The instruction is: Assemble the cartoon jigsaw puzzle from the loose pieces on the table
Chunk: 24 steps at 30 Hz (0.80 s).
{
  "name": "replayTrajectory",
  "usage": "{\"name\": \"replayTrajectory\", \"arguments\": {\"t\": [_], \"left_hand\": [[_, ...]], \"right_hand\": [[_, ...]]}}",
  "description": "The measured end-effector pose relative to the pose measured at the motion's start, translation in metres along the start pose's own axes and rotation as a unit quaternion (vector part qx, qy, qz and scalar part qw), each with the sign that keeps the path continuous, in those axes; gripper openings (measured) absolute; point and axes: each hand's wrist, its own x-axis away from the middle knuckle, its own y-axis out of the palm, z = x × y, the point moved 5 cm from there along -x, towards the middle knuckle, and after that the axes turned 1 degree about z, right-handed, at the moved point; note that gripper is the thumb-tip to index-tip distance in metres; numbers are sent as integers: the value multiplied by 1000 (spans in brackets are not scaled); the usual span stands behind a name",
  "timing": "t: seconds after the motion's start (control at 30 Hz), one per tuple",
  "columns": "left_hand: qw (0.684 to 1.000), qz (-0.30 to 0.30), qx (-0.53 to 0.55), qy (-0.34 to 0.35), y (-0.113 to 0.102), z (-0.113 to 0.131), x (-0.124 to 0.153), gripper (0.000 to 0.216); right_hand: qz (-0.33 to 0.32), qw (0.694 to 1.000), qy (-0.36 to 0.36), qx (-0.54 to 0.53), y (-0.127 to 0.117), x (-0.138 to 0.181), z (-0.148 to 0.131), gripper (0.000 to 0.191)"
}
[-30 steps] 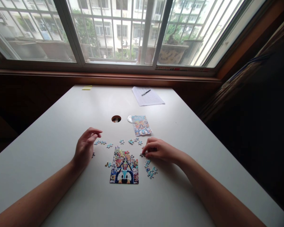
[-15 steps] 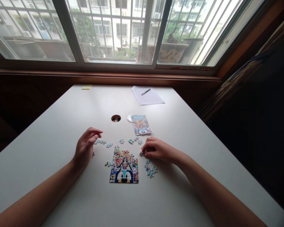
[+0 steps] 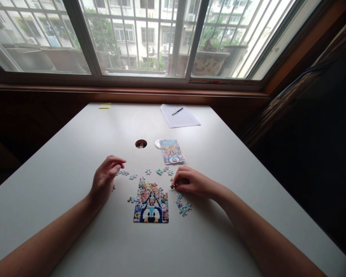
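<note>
A partly built colourful jigsaw puzzle (image 3: 151, 203) lies on the white table (image 3: 75, 154) in front of me. My right hand (image 3: 192, 181) rests just right of the puzzle's top edge, its fingers pinched on a small dark puzzle piece (image 3: 173, 186). My left hand (image 3: 105, 177) lies on the table to the left of the puzzle, fingers loosely curved and apart, holding nothing. Loose blue pieces (image 3: 127, 174) are scattered beyond the puzzle, and more loose pieces (image 3: 183, 207) lie under my right wrist.
A small puzzle reference picture (image 3: 172, 151) lies beyond the pieces, beside a round cable hole (image 3: 141, 144) and its lid (image 3: 157, 144). A sheet of paper (image 3: 179, 116) with a pen (image 3: 177, 111) and a yellow note pad (image 3: 104, 106) sit at the far edge under the window.
My right hand has lifted slightly and drawn its fingers together on a dark piece beside the puzzle's top right corner. My left hand has barely moved.
</note>
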Motion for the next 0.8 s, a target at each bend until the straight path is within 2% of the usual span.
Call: {"name": "replayTrajectory", "arguments": {"t": [0.13, 0.3, 0.43, 0.53, 0.7, 0.8], "left_hand": [[1000, -2, 0, -1, 0, 0, 0, 15], [1000, -18, -13, 7, 0, 1, 1, 15], [995, -43, -76, 37, 2, 7, 2, 16], [977, -84, -166, 103, 9, 16, 5, 14], [911, -144, -267, 281, 30, 31, 16, 19], [884, -184, -287, 318, 43, 31, 24, 24]], "right_hand": [[8, 1000, -4, 12, -1, 0, 0, 9], [15, 1000, 23, 2, -1, 1, -2, 9], [38, 996, 58, -59, -1, 1, -4, 11], [56, 988, 94, -108, 0, 0, -4, 9], [71, 976, 141, -150, 4, -2, -4, 17], [65, 972, 148, -171, 10, -5, -8, 19]]}}
